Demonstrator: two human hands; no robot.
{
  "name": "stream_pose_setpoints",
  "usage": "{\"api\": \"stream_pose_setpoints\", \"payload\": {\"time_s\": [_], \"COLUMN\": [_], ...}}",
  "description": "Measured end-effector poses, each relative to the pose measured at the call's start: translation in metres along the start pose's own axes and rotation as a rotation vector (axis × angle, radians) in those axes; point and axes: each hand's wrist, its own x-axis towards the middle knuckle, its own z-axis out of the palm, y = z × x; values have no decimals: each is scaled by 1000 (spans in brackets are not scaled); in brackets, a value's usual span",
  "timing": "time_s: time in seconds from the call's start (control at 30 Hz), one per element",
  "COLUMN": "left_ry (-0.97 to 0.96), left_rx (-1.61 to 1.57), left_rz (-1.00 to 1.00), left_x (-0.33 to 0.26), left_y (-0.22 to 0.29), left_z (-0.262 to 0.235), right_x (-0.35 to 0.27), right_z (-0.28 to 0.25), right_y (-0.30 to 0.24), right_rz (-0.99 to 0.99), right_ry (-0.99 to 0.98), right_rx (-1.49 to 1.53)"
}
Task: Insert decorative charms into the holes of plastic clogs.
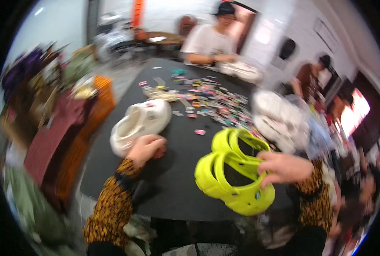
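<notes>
My right hand (284, 167) grips a pair of neon yellow clogs (232, 175) by their inner edges, just above the black table (177, 170). My left hand (145, 149) rests with curled fingers at the heel of a white clog (141, 123) lying on the table's left side; whether it grips the shoe is unclear in the blur. Many small colourful shoe charms (211, 100) are scattered across the middle of the table, and one pink charm (200, 132) lies apart between the clogs. Both my sleeves have an orange and black pattern.
More white clogs in clear bags (279, 121) pile up at the table's right. A person in a white shirt (207, 42) sits at the far end with another white clog (241, 70). Another person (309, 77) stands at right. Clothes (53, 123) hang at left.
</notes>
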Motion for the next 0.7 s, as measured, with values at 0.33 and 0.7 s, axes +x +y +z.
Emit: {"api": "stream_pose_setpoints", "payload": {"time_s": [0.33,0.7], "left_ry": [5,-7], "left_rx": [-111,-46], "left_rz": [-6,-10], "left_x": [2,-1], "left_y": [-17,-33], "left_z": [-9,-19], "right_x": [-144,-264], "right_z": [-5,34], "right_y": [101,197], "right_rz": [802,1172], "right_ry": [190,492], "right_rx": [122,-33]}}
